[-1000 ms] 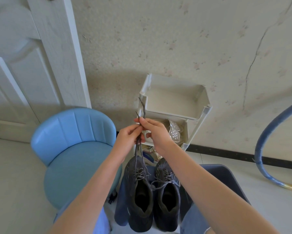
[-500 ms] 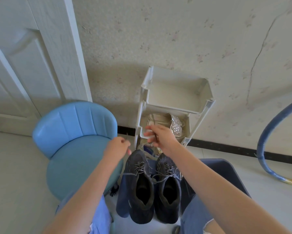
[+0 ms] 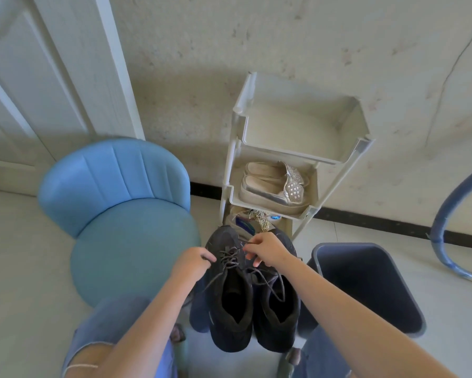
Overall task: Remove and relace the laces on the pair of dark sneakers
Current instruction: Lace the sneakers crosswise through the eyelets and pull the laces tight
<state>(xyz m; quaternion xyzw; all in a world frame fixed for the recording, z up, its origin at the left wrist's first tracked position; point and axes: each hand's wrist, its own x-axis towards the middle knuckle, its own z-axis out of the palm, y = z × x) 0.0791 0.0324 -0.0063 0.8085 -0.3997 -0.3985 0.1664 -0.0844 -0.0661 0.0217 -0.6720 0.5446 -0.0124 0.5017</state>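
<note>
Your left hand and right hand each pinch lace on the left sneaker, pair sitting between your knees beside the bin. Silver shoes sit in the middle tray of the rack.

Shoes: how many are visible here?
4. Two dark lace-up sneakers stand side by side in the foreground; two silver glittery slip-ons sit on the middle shelf of the beige plastic rack. The lowest shelf may hide more.

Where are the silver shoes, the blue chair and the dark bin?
silver shoes (image 3: 264, 192): head view, side of nearer shoe.
blue chair (image 3: 131, 246): head view, middle of seat.
dark bin (image 3: 365, 279): head view, inner wall.
</note>
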